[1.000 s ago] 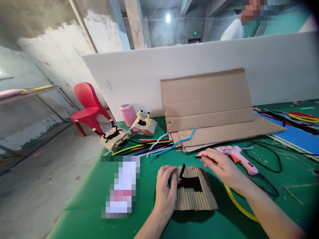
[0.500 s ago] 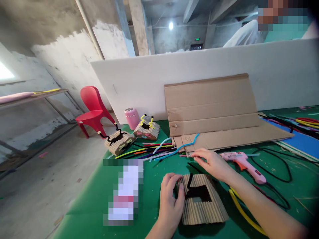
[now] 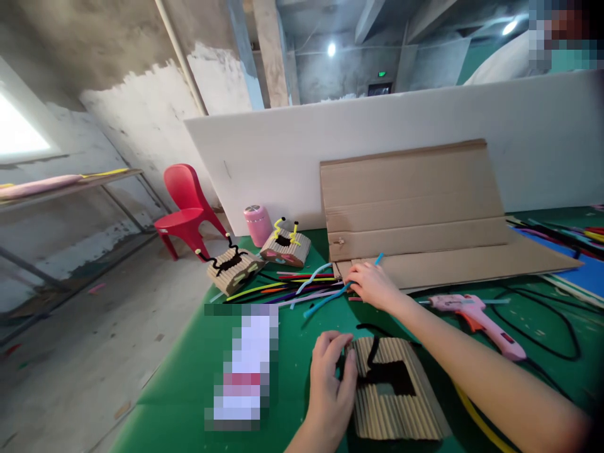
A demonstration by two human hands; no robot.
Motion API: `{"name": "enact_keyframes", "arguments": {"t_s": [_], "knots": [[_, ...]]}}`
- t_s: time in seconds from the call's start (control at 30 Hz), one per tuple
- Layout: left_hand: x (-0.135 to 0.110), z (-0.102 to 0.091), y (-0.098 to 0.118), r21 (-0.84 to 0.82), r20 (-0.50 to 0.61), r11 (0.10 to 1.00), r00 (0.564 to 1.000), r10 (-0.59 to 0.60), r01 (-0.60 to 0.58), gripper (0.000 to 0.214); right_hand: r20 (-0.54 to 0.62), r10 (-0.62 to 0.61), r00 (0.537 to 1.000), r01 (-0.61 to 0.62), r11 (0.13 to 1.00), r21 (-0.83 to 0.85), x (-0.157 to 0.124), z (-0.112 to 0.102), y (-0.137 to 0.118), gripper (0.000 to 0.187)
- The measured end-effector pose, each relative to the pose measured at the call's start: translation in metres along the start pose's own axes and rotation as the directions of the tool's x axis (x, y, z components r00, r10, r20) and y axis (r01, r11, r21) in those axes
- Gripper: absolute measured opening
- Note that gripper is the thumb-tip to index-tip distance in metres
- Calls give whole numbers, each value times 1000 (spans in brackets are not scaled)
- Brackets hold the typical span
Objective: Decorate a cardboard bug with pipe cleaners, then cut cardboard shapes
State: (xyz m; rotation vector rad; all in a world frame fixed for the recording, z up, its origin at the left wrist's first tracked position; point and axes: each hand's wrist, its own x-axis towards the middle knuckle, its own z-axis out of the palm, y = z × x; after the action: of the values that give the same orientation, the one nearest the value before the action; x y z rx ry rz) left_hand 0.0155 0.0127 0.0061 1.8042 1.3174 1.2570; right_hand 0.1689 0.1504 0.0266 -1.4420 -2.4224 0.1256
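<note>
My left hand (image 3: 331,371) is curled on the left edge of a corrugated cardboard piece (image 3: 394,412) that lies on the green table (image 3: 179,390) and has a black pipe cleaner (image 3: 384,371) wound on it. My right hand (image 3: 372,284) reaches forward to the pile of coloured pipe cleaners (image 3: 292,286). Its fingers are bent over the light blue pipe cleaner (image 3: 325,299) at the edge of the flat cardboard sheets (image 3: 425,214); whether they grip it I cannot make out.
A pink glue gun (image 3: 476,314) with a black cord (image 3: 542,321) lies at right. Two finished cardboard pieces (image 3: 257,258) and a pink cup (image 3: 257,224) stand at the back left. A white board (image 3: 377,145) walls the table's far side, with another person behind it. A red chair (image 3: 186,207) stands off the table.
My right hand has moved forward and left, from beside the glue gun to the pipe cleaner pile. The view has shifted to the left. My left hand stays on the corrugated piece.
</note>
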Motion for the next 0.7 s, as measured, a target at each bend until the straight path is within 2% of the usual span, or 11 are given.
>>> {"name": "enact_keyframes", "arguments": {"t_s": [0.13, 0.2, 0.27, 0.37, 0.47, 0.53, 0.7], "knots": [[2, -1, -1, 1, -27, 1000, 999, 17, -17, 19, -19, -4, 1000, 3, 1000, -15, -6, -6, 0, 21], [3, -1, -1, -1, -37, 1000, 999, 12, -12, 18, -2, -18, 1000, 18, 1000, -12, -11, -8, -1, 14], [3, -1, -1, -5, -44, 1000, 999, 4, -5, 18, 14, -23, 1000, 23, 1000, -4, -16, -6, -3, 6], [4, -1, -1, 0, -46, 1000, 999, 5, -5, 18, 4, -10, 1000, 10, 998, 56, -20, 2, -5, 10], [4, -2, -2, 4, -49, 1000, 999, 2, -2, 17, -15, -27, 1000, 29, 977, 213, -17, 5, -4, 14], [4, -2, -3, 4, -58, 1000, 998, -1, 2, 17, -60, -7, 998, 28, 936, 350, -15, -1, 0, 17], [4, -2, -3, 0, -70, 1000, 998, -6, 6, 17, -159, 218, 963, -65, 760, 647, -21, -35, 11, 31]]}}
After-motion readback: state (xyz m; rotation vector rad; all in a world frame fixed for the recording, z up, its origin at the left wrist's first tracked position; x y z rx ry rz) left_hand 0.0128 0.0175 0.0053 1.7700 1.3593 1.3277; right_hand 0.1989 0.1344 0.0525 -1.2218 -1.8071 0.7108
